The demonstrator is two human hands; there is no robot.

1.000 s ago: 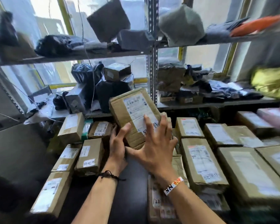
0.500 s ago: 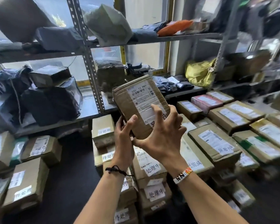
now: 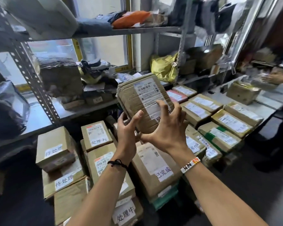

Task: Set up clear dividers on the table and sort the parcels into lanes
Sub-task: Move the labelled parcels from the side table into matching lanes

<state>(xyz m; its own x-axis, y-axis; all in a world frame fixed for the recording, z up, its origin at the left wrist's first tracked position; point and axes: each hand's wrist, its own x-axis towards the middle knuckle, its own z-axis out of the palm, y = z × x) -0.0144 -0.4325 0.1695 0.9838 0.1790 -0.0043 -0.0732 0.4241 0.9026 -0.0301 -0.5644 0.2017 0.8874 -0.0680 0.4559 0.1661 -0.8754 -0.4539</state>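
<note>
One left hand (image 3: 126, 128), one right hand (image 3: 169, 132), one held parcel (image 3: 135, 99) (creased).

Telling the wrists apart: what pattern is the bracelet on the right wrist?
Beaded bracelet, mostly white with black zigzags and an orange-red end; head view.

window daylight, blurred warped edges

Stacked parcels (image 3: 153, 168) packed ahead, open dark strip (image 3: 21, 198) at left, shelf upright (image 3: 31, 82) behind.
</note>
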